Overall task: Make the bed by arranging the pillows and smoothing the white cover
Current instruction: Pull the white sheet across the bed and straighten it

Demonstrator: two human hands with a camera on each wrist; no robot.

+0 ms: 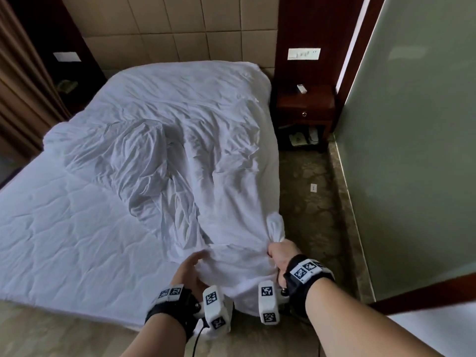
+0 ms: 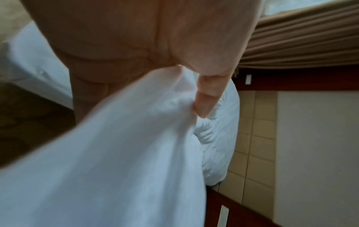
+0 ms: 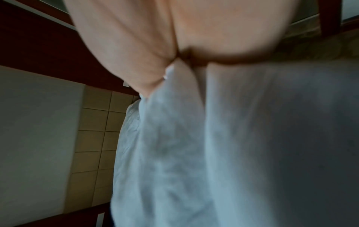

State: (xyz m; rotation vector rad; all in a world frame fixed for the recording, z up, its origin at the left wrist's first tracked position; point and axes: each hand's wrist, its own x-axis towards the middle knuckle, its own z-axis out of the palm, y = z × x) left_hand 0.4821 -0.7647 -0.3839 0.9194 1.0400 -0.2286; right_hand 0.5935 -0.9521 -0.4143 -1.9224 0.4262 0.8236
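Observation:
A crumpled white cover (image 1: 180, 150) lies over the right and far parts of the bed; the quilted mattress (image 1: 64, 228) shows bare at the near left. Near the foot of the bed both hands grip the cover's near edge. My left hand (image 1: 189, 270) holds a fold of it, thumb on top, and the left wrist view shows the cover (image 2: 126, 145) pinched under the thumb (image 2: 205, 98). My right hand (image 1: 279, 256) is fisted round a bunched corner (image 1: 275, 228) that sticks up above the knuckles; the right wrist view is filled by cover (image 3: 233, 145). No pillows are in view.
A padded tan headboard (image 1: 159, 34) backs the bed. A dark wooden nightstand (image 1: 305, 109) with a small white object on top stands at the right of the bed's head. Patterned carpet (image 1: 309, 215) runs between bed and the green wall (image 1: 412, 150). Brown curtains (image 1: 20, 86) hang left.

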